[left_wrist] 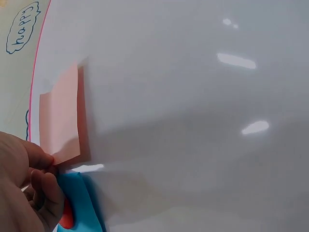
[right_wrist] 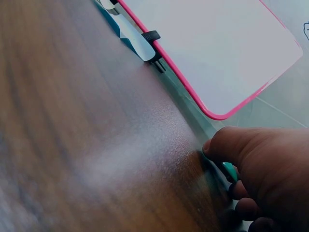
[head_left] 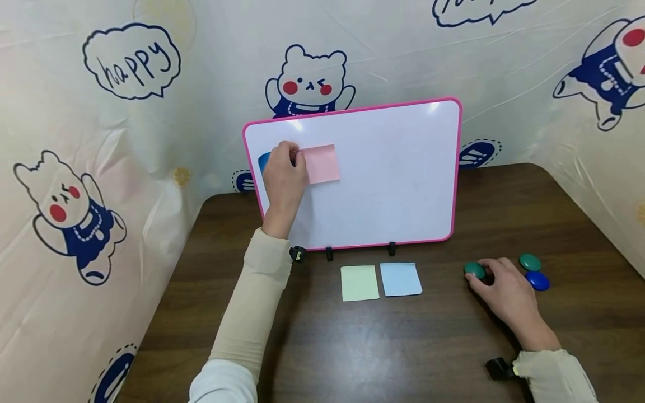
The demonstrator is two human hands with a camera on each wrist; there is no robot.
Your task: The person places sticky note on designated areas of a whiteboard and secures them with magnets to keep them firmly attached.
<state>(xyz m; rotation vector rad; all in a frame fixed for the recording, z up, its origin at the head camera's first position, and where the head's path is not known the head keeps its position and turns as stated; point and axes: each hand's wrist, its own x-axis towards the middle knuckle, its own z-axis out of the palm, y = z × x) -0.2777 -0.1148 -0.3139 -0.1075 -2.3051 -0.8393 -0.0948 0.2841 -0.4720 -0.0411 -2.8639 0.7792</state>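
My left hand (head_left: 286, 178) is at the upper left of the whiteboard (head_left: 393, 179) and pinches the edge of a pink sticky note (head_left: 322, 164). The note lies along the board's face, and the left wrist view shows it bent. Partly hidden behind that hand is a blue sticky note (left_wrist: 79, 203), with a red round magnet (left_wrist: 67, 215) on it. Over the table at the right, my right hand (head_left: 511, 299) grips a round green magnet (head_left: 473, 271) between thumb and fingers. Another green magnet (head_left: 529, 261) and a blue magnet (head_left: 537, 281) lie just beyond its knuckles.
A pale green sticky note (head_left: 360, 283) and a light blue one (head_left: 401, 279) lie side by side on the brown table (head_left: 342, 341), in front of the board. Black clips (head_left: 392, 249) sit at the pink-framed board's lower edge. A printed cloth (head_left: 211, 67) hangs behind.
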